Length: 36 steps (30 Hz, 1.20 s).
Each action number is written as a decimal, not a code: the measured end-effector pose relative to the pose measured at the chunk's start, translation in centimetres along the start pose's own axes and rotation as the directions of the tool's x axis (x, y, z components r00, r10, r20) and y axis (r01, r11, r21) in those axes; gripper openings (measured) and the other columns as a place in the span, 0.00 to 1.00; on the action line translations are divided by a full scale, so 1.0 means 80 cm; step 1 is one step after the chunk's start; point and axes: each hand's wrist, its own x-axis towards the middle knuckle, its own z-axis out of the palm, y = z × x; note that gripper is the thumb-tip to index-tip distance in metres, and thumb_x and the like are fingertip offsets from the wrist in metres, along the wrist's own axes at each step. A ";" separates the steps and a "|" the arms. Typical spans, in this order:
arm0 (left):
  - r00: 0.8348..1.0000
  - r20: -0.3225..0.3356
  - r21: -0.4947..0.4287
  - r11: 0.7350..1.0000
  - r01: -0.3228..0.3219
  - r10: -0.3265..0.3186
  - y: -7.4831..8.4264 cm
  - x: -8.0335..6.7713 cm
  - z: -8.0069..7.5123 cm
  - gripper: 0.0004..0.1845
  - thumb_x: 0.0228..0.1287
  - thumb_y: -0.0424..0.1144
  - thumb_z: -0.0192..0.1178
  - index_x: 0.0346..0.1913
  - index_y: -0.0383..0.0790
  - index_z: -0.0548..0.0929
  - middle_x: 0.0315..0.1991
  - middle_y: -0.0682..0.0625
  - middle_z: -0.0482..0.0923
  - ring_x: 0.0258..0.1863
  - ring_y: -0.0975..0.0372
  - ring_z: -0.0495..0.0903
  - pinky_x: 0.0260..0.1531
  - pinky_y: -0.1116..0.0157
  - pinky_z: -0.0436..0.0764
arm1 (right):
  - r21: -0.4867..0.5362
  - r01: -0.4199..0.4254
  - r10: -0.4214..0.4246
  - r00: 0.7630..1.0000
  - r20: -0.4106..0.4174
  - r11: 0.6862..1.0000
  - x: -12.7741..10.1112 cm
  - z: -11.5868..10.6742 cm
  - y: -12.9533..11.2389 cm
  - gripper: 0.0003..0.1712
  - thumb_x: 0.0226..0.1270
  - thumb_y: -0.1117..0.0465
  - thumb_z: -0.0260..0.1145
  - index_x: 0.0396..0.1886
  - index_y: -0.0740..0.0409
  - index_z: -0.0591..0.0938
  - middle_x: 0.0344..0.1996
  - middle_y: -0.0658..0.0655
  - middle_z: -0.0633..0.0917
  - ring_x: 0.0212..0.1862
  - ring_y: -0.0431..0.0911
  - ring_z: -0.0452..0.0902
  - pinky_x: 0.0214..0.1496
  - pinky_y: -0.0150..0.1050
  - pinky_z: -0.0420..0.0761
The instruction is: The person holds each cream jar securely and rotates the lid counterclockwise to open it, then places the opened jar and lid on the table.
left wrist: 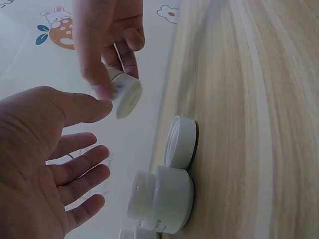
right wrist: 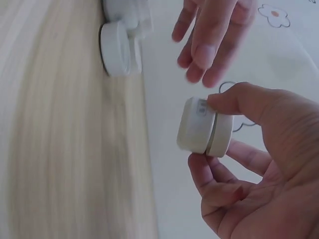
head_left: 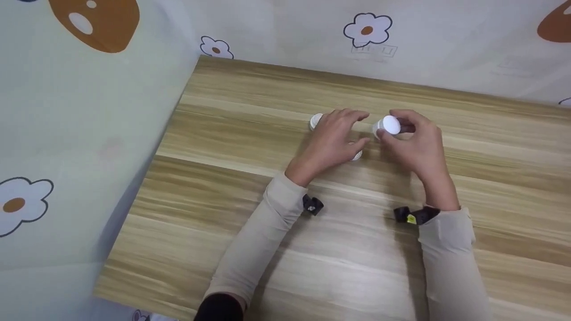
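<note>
My right hand (head_left: 417, 145) holds a small white jar (head_left: 387, 126) lifted off the wooden table (head_left: 250, 187), pinched between thumb and fingers (right wrist: 234, 102); the same jar (right wrist: 204, 125) shows side-on in the right wrist view. My left hand (head_left: 337, 138) hovers just left of it with fingers spread and relaxed, holding nothing, its palm (left wrist: 30, 149) facing the held jar (left wrist: 125, 95). Beneath the left hand a flat white lid (head_left: 357, 155) lies on the table. Another white jar (head_left: 315, 121) stands just beyond the left hand.
In the left wrist view the lid (left wrist: 180, 142) and a white jar (left wrist: 162, 199) sit side by side on the table. A flower-patterned cloth wall (head_left: 366, 31) rises behind and at the left. Wrist straps (head_left: 312, 205) sit on both sleeves.
</note>
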 end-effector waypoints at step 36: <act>0.993 -0.118 -0.015 1.000 -0.004 0.002 0.003 -0.001 -0.009 0.25 0.66 0.53 0.72 0.64 0.51 0.85 0.59 0.55 0.86 0.60 0.61 0.83 0.60 0.58 0.77 | 0.047 -0.032 0.036 0.997 -0.073 0.998 -0.005 0.021 -0.031 0.29 0.72 0.39 0.69 0.53 0.61 0.87 0.41 0.50 0.85 0.39 0.35 0.81 0.43 0.25 0.78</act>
